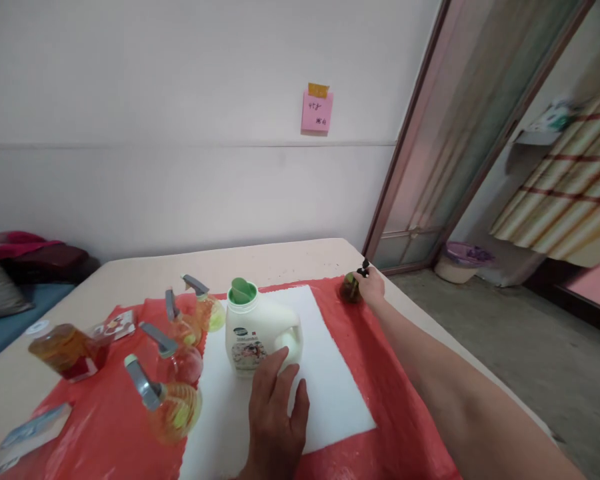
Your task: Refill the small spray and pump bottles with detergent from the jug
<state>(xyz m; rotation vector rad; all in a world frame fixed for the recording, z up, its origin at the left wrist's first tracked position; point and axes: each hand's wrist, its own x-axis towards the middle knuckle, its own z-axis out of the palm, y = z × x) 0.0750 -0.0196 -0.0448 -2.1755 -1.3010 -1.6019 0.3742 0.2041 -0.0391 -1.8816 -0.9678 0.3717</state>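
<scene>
A white plastic detergent jug (245, 339) stands upright on a white sheet (337, 400), its mouth showing a green spout (241, 291). My left hand (279, 413) is just in front of the jug's handle side, fingers apart and holding nothing; whether a fingertip touches the jug I cannot tell. Out at the right, my right hand (372, 287) has its fingers closed at the neck of a small dark greenish bottle (350, 289) with a black top. That bottle is at the far right part of the red cloth.
Left of the jug are several clear glass pots (177, 410) with grey handles and yellowish contents. Farther left stand an amber-filled jar (65, 350) and flat packets (37, 427). Red plastic sheeting (105, 427) covers part of the table (310, 257). A pink note (317, 112) hangs on the wall.
</scene>
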